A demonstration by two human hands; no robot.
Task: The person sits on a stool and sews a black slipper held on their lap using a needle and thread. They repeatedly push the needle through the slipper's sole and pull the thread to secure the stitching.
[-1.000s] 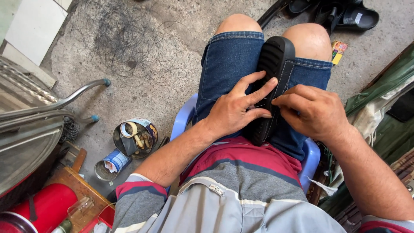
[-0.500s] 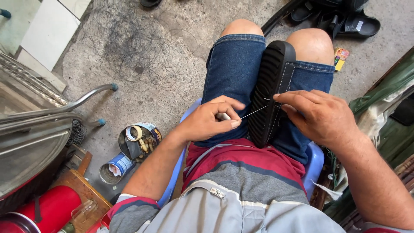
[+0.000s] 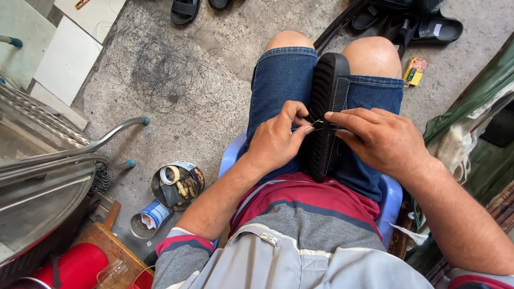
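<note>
A black sandal stands on edge between my thighs, its ribbed sole facing left. My left hand is pinched on a thin needle at the sandal's left side. My right hand grips the sandal from the right, its forefinger stretched across to the needle's tip. A fine thread runs between the two hands. I sit on a blue plastic stool in denim shorts.
An open tin of small bits and a smaller can stand on the concrete to my left, next to a metal frame and a red cylinder. More black sandals and a small coloured box lie ahead; green cloth is at right.
My left hand first lay flat on the sandal, then drew away leftward with the thread taut. It is now back at the sandal's side. My right hand has stayed on the sandal.
</note>
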